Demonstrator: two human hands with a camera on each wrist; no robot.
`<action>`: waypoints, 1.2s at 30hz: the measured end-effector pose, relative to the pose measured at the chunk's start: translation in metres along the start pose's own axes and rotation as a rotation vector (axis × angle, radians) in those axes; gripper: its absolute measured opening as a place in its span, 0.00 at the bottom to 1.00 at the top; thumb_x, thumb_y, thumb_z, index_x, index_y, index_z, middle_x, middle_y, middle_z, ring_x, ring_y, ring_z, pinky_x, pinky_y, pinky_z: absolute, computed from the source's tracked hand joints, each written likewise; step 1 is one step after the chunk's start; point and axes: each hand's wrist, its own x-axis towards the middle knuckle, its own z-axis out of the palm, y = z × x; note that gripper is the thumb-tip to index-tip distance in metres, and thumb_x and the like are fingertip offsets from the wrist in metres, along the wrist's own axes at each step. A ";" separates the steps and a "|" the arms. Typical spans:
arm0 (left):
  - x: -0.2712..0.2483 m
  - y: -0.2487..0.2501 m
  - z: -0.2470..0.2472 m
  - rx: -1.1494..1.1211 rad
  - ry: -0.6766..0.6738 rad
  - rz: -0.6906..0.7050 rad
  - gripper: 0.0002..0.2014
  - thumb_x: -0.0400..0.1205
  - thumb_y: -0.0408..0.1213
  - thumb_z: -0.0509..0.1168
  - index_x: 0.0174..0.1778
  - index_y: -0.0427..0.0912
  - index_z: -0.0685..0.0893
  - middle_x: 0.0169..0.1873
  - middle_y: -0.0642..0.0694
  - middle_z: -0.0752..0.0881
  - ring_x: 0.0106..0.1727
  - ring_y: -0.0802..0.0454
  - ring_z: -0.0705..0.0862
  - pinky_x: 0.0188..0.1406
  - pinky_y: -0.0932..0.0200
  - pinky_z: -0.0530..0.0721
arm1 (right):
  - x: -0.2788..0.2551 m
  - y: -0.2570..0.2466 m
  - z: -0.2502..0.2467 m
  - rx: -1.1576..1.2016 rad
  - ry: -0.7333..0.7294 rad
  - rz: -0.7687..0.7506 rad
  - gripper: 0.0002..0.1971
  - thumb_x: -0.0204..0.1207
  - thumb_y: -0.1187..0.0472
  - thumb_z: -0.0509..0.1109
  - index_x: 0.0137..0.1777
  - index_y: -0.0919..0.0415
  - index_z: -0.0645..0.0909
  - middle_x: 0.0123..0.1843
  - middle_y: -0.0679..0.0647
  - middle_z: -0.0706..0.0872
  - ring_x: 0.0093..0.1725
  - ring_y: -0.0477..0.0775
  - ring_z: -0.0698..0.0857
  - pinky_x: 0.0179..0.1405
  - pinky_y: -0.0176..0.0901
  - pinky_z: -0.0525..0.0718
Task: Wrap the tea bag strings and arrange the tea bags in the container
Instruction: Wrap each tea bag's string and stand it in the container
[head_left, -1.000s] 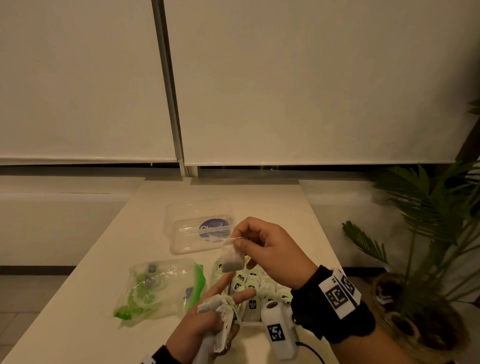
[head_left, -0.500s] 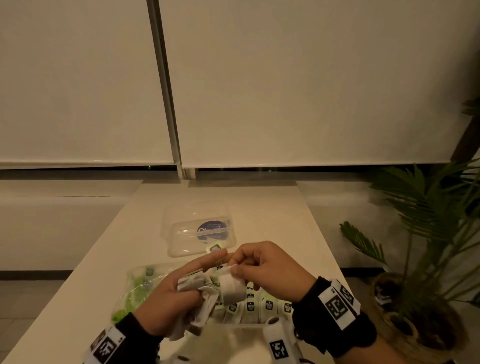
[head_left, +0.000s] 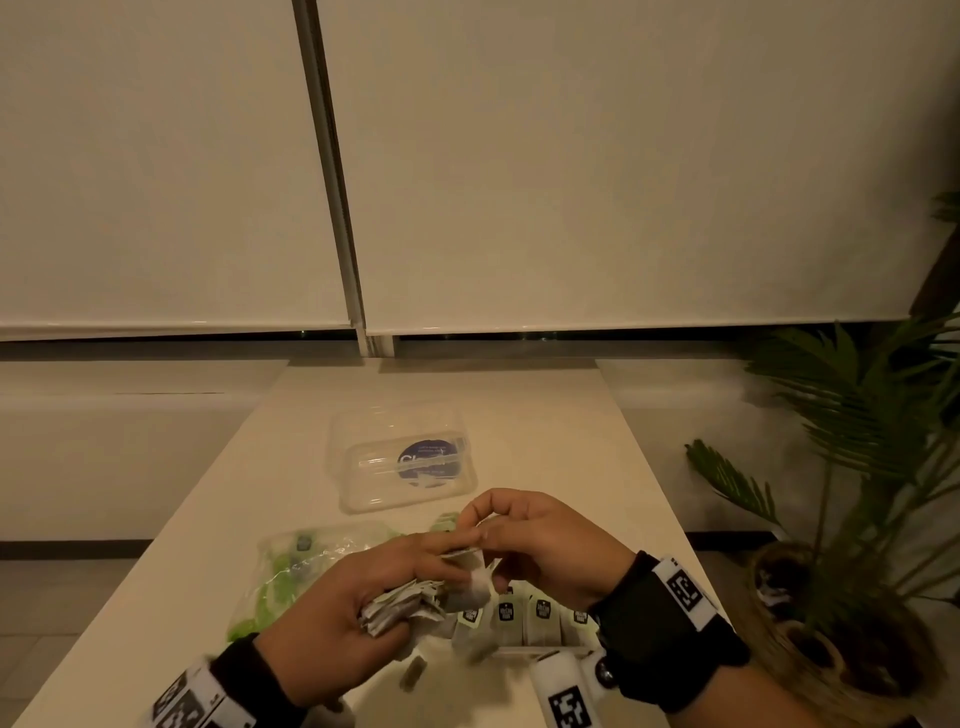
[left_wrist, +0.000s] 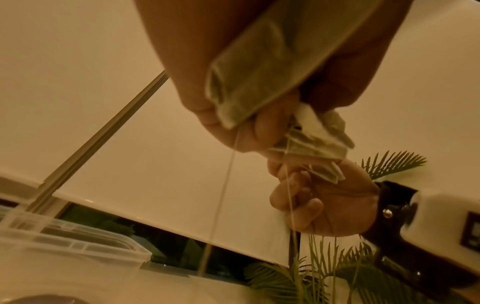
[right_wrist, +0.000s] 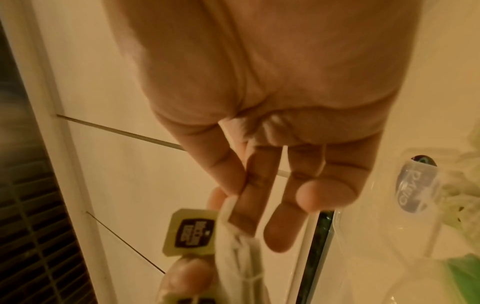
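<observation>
At lower centre of the frame, the left hand (head_left: 358, 592) clutches a bunch of tea bags (head_left: 402, 610) while the right hand (head_left: 540, 540) pinches 1 tea bag (head_left: 475, 592) above the container (head_left: 524, 631) on the desk (head_left: 545, 415).

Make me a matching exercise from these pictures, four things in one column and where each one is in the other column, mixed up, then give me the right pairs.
Column one
1. clear lid
2. bundle of tea bags
3. green plastic packet
4. potted palm

Column two
A. on the floor, right of the table
B. flat on the table, beyond both hands
C. gripped in the left hand
D. on the table, to the left of the hands

Pairs: 1-B, 2-C, 3-D, 4-A
</observation>
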 end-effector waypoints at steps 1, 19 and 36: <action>0.000 0.001 -0.001 -0.038 -0.007 -0.006 0.20 0.72 0.21 0.65 0.55 0.45 0.89 0.70 0.54 0.81 0.66 0.53 0.84 0.57 0.68 0.81 | -0.001 0.002 0.000 0.003 -0.016 -0.012 0.07 0.80 0.71 0.64 0.49 0.63 0.82 0.40 0.56 0.83 0.33 0.46 0.80 0.31 0.39 0.79; -0.016 -0.032 0.035 -0.357 0.340 -0.301 0.16 0.59 0.39 0.66 0.38 0.40 0.92 0.70 0.56 0.82 0.68 0.54 0.82 0.58 0.61 0.81 | 0.010 0.029 -0.003 -0.229 0.212 -0.024 0.08 0.72 0.72 0.75 0.46 0.59 0.88 0.34 0.52 0.87 0.32 0.48 0.82 0.26 0.32 0.75; -0.058 -0.039 0.017 -0.658 0.659 -0.359 0.11 0.56 0.29 0.68 0.32 0.29 0.88 0.48 0.35 0.90 0.43 0.48 0.89 0.32 0.63 0.83 | 0.086 0.102 0.009 -0.981 0.019 0.348 0.04 0.75 0.64 0.75 0.47 0.63 0.88 0.38 0.54 0.84 0.41 0.51 0.81 0.41 0.37 0.76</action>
